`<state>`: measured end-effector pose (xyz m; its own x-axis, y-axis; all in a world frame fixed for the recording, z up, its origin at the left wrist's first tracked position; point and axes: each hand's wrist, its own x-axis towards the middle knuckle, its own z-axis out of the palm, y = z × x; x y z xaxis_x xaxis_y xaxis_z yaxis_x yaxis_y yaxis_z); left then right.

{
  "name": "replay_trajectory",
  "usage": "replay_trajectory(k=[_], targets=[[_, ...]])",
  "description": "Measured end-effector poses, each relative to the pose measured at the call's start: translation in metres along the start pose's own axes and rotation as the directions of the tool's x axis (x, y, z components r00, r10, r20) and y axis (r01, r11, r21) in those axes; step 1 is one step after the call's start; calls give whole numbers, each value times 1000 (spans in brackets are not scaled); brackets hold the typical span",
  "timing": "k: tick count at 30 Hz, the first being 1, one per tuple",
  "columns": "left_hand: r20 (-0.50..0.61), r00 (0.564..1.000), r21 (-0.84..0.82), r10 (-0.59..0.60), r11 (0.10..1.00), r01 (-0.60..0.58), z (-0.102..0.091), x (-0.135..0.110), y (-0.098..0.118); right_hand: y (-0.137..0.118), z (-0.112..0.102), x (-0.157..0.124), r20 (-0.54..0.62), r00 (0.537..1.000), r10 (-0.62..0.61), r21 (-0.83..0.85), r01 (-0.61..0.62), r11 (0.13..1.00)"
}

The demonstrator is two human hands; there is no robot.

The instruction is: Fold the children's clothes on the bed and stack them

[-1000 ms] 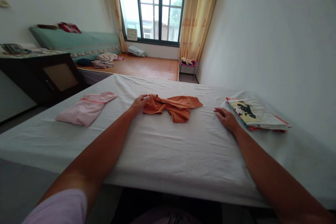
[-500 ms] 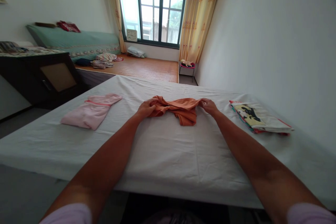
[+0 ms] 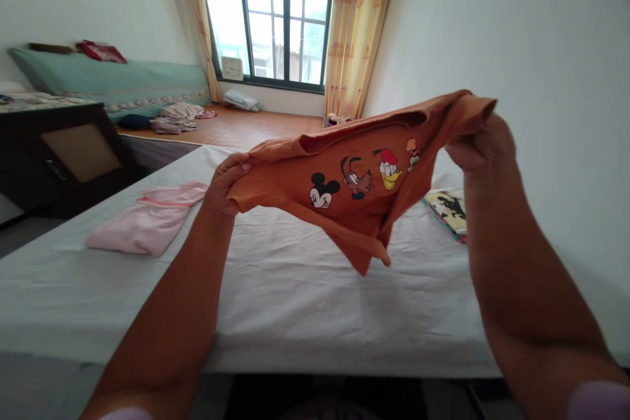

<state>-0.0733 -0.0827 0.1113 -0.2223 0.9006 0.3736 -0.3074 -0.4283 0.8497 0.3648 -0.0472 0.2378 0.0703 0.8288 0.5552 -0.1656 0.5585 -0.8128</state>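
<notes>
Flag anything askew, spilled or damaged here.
The orange cartoon-print T-shirt is held up lopsided above the white sheet: higher at the picture's right, with its lower part bunched. I see no spill or damage.

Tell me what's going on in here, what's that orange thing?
Someone is holding up an orange shirt by its two sleeves, one in the left hand and one in the right hand. It is stretched between them above a white sheet, with its cartoon prints showing. A pink garment lies on the sheet to the left, and a cloth with a yellow print lies to the right, partly hidden behind the right arm.
</notes>
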Motion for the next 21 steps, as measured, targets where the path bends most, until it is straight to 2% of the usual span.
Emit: replay_trajectory(k=[1, 3, 5, 7, 9, 11, 14, 16, 17, 19, 20, 21], targets=[[3, 1000, -23, -1, 1000, 2, 1, 2, -3, 7, 5, 11, -3, 1000, -13, 36, 13, 999], [-6, 1000, -69, -21, 997, 20, 0, 7, -15, 29, 21, 30, 15, 1000, -20, -3, 20, 1000], [-52, 997, -98, -63, 994, 58, -9, 12, -34, 56, 36, 43, 50, 999, 19, -140, -12, 990], [-94, 986, -79, -139, 988, 132, -23, 17, -52, 82, 48, 47, 83, 994, 65, -335, -34, 942], [-118, 963, -1, -243, 970, 245, -39, 19, -67, 104, 55, 40, 125, 987, 102, -501, -26, 865], [-158, 930, 96, -331, 932, 348, -51, 20, -76, 121, 58, 24, 181, 976, 124, -597, 9, 802], [-247, 898, 212, -364, 884, 417, -59, 20, -82, 139, 62, -17, 278, 955, 100, -704, 132, 698], [-276, 893, 272, -355, 863, 427, -59, 20, -84, 148, 66, -52, 410, 905, 113, -733, 253, 631], [-279, 893, 295, -352, 854, 429, -58, 20, -85, 153, 68, -70, 512, 845, 154, -709, 314, 631], [-271, 900, 332, -340, 845, 419, -55, 20, -87, 164, 71, -104, 688, 678, 259, -646, 411, 643], [-264, 906, 348, -331, 843, 409, -54, 19, -88, 170, 72, -118, 702, 646, 300, -658, 427, 620], [-257, 912, 364, -320, 842, 398, -53, 18, -89, 176, 73, -130, 681, 658, 321, -687, 424, 590]])
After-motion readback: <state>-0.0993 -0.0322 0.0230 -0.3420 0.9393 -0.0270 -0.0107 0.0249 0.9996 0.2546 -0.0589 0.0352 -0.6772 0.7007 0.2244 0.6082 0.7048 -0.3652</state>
